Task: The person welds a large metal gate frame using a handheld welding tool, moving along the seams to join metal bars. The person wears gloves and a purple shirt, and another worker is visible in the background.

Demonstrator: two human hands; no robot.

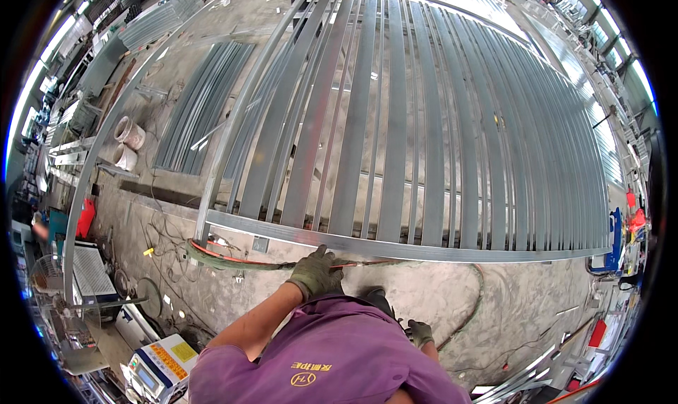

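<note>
A large frame of galvanized metal slats spreads out in front of me, its near rail [424, 251] crossing just ahead of my body. My left hand [316, 271], in a dirty green-grey glove, is right by that rail. Its fingers reach toward the rail and look slightly apart; whether they touch it I cannot tell. Low beside my body is my right hand [419, 332], gloved too, with its fingers curled. A small dark bit shows at its fingers, too little to name. A dark hose [474, 312] curves over the floor toward this hand.
Long metal profiles [205, 107] lie stacked on the floor beyond the frame's left side. Two dirty buckets [128, 132] stand farther left. Orange and green hoses [233, 260] run below the rail. A machine with a control panel [159, 372] sits at lower left, near a fan [49, 273].
</note>
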